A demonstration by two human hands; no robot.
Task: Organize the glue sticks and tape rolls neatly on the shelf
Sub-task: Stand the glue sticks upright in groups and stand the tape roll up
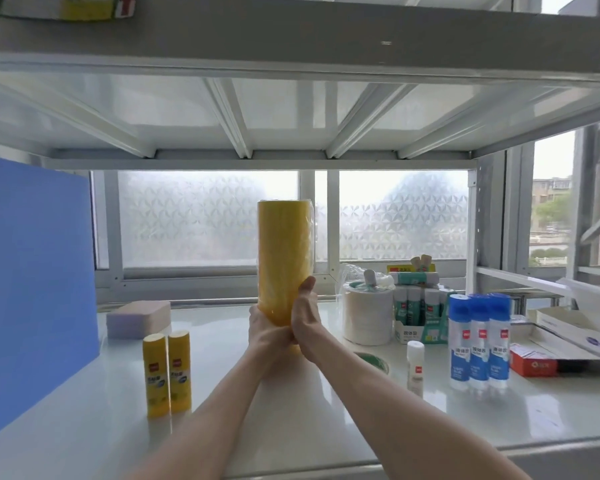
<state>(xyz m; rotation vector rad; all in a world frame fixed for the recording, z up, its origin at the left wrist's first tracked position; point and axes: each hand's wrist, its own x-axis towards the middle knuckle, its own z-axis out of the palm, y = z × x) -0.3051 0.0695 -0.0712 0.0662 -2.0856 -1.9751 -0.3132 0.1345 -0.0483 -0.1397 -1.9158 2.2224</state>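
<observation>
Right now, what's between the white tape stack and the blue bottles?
Head view: a box of green glue sticks sits between the white tape stack and the blue bottles.

One head-worn wide-angle camera looks forward into the near shelf (291, 427), facing the frosted window (205, 220).
</observation>
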